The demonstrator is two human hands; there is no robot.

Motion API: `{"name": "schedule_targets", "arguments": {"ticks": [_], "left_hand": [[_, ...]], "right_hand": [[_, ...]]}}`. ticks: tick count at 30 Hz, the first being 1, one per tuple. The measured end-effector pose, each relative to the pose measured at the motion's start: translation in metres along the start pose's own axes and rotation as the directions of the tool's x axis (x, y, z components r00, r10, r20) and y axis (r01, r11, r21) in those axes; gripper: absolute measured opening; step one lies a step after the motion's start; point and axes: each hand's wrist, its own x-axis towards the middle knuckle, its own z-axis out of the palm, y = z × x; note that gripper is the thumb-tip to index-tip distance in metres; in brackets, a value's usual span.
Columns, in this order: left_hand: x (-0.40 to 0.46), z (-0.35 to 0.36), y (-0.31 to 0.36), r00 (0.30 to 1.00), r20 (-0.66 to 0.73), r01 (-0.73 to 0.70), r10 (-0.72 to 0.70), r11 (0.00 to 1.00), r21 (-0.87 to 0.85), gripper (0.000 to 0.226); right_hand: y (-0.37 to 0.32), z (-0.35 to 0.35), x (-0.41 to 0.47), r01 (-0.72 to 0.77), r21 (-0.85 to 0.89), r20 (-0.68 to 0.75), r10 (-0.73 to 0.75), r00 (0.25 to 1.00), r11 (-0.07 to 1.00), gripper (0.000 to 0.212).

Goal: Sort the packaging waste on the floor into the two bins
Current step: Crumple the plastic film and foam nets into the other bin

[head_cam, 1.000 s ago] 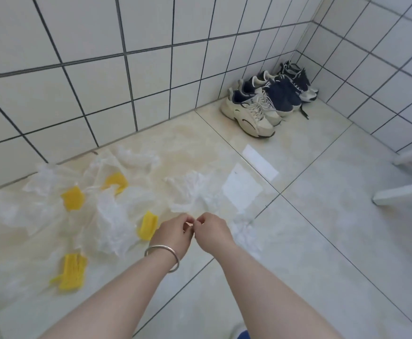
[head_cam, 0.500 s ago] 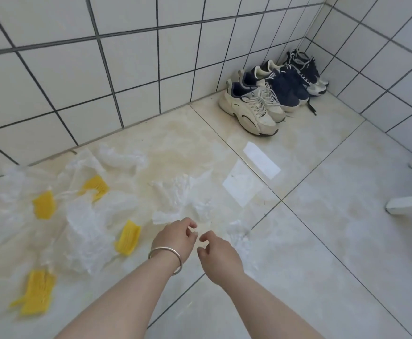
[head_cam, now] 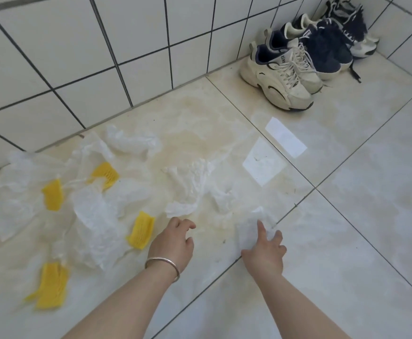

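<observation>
Packaging waste lies spread on the tiled floor: crumpled clear plastic bags [head_cam: 94,216] at the left, several yellow pieces among them, the nearest yellow piece [head_cam: 141,230] just left of my left hand. A crumpled white wrapper [head_cam: 190,189] lies in the middle and a small clear plastic scrap [head_cam: 251,226] right of it. My left hand [head_cam: 173,241], with a bracelet on the wrist, hovers open just below the white wrapper. My right hand [head_cam: 266,250] is open with fingers spread over the clear scrap. No bin is in view.
Several sneakers [head_cam: 283,74] stand in the corner at the upper right. The tiled wall [head_cam: 97,57] runs along the back. Two bright light patches [head_cam: 263,162] fall on the floor beyond the waste.
My hands were touching fingertip to fingertip; they have separated and opened, the left toward the white wrapper, the right toward the clear scrap. The view has moved closer to the floor.
</observation>
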Motion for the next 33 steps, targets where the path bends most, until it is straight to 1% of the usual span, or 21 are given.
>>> {"name": "schedule_targets", "arguments": {"ticks": [3, 6, 9, 11, 12, 13, 14, 15, 16, 17, 18, 20, 21, 22, 23, 24, 25, 27, 30, 31, 33], "left_hand": [[0.005, 0.002, -0.011, 1.0, 0.017, 0.017, -0.017, 1.0, -0.001, 0.034], [0.01, 0.005, -0.016, 0.999, 0.031, 0.037, -0.037, 0.999, 0.004, 0.034], [0.012, 0.006, -0.017, 0.999, 0.042, 0.019, -0.02, 1.0, 0.023, 0.034], [0.013, 0.002, -0.015, 1.0, 0.025, -0.007, 0.007, 1.0, 0.021, 0.033], [0.011, -0.001, -0.014, 0.997, -0.038, -0.068, 0.068, 0.998, 0.019, 0.031], [0.011, -0.004, -0.012, 0.972, -0.138, -0.186, 0.191, 0.981, 0.047, 0.03], [0.01, -0.008, -0.01, 0.917, -0.236, -0.305, 0.322, 0.946, 0.106, 0.03], [0.009, -0.012, -0.009, 0.843, -0.304, -0.402, 0.443, 0.896, 0.189, 0.029], [0.01, -0.016, -0.009, 0.778, -0.351, -0.455, 0.521, 0.852, 0.258, 0.028], [0.013, -0.019, -0.01, 0.751, -0.384, -0.454, 0.538, 0.842, 0.291, 0.028], [0.018, -0.025, -0.01, 0.752, -0.425, -0.412, 0.504, 0.862, 0.294, 0.031], [0.031, -0.04, -0.009, 0.825, -0.454, -0.24, 0.337, 0.936, 0.258, 0.042], [0.038, -0.049, -0.008, 0.876, -0.411, -0.155, 0.251, 0.955, 0.252, 0.05], [0.045, -0.056, -0.006, 0.931, -0.312, -0.103, 0.189, 0.957, 0.271, 0.058], [0.053, -0.06, -0.005, 0.966, -0.201, -0.094, 0.164, 0.944, 0.316, 0.067], [0.061, -0.063, -0.004, 0.981, -0.098, -0.117, 0.165, 0.92, 0.374, 0.075], [0.069, -0.064, -0.002, 0.985, -0.008, -0.152, 0.172, 0.892, 0.425, 0.082], [0.086, -0.059, -0.001, 0.976, 0.118, -0.219, 0.185, 0.851, 0.477, 0.091], [0.102, -0.042, -0.001, 0.955, 0.268, -0.251, 0.13, 0.837, 0.487, 0.093], [0.106, -0.036, -0.002, 0.948, 0.294, -0.258, 0.124, 0.839, 0.478, 0.09], [0.11, -0.025, -0.007, 0.947, 0.277, -0.271, 0.161, 0.864, 0.425, 0.076]], "right_hand": [[-0.001, 0.013, 0.005, 0.066, -0.085, -0.056, -0.071, 0.996, 0.994, 0.07], [-0.008, 0.022, 0.004, 0.133, 0.02, -0.084, -0.131, 0.988, 0.991, 0.058], [-0.017, 0.028, -0.002, 0.11, 0.122, -0.042, -0.106, 0.993, 0.986, 0.037], [-0.022, 0.029, -0.011, 0.169, 0.079, -0.033, -0.167, 0.985, 0.982, 0.021], [-0.026, 0.027, -0.016, 0.227, 0.017, -0.033, -0.227, 0.973, 0.974, 0.02], [-0.03, 0.025, -0.02, 0.297, -0.063, -0.037, -0.299, 0.953, 0.953, 0.027], [-0.036, 0.022, -0.024, 0.366, -0.131, -0.05, -0.375, 0.926, 0.921, 0.035], [-0.044, 0.019, -0.028, 0.424, -0.158, -0.078, -0.439, 0.895, 0.892, 0.041], [-0.052, 0.015, -0.03, 0.463, -0.137, -0.118, -0.478, 0.87, 0.876, 0.045], [-0.061, 0.01, -0.03, 0.483, -0.074, -0.159, -0.489, 0.858, 0.872, 0.046], [-0.07, 0.006, -0.027, 0.498, 0.004, -0.203, -0.487, 0.85, 0.867, 0.046], [-0.088, -0.002, -0.015, 0.493, 0.113, -0.273, -0.45, 0.85, 0.863, 0.042], [-0.095, -0.005, -0.008, 0.472, 0.14, -0.292, -0.419, 0.86, 0.871, 0.04], [-0.102, -0.008, -0.002, 0.445, 0.144, -0.298, -0.39, 0.871, 0.884, 0.037], [-0.107, -0.01, 0.004, 0.42, 0.127, -0.297, -0.37, 0.88, 0.898, 0.034], [-0.111, -0.009, 0.009, 0.4, 0.093, -0.292, -0.359, 0.886, 0.912, 0.033], [-0.114, -0.007, 0.014, 0.385, 0.053, -0.285, -0.355, 0.89, 0.921, 0.032], [-0.118, -0.002, 0.024, 0.347, -0.004, -0.245, -0.337, 0.909, 0.938, 0.032], [-0.12, 0.011, 0.034, 0.27, -0.01, -0.143, -0.269, 0.952, 0.963, 0.034], [-0.118, 0.017, 0.037, 0.282, -0.034, -0.14, -0.284, 0.949, 0.959, 0.033], [-0.115, 0.029, 0.04, 0.396, -0.085, -0.218, -0.405, 0.888, 0.914, 0.028]]}}
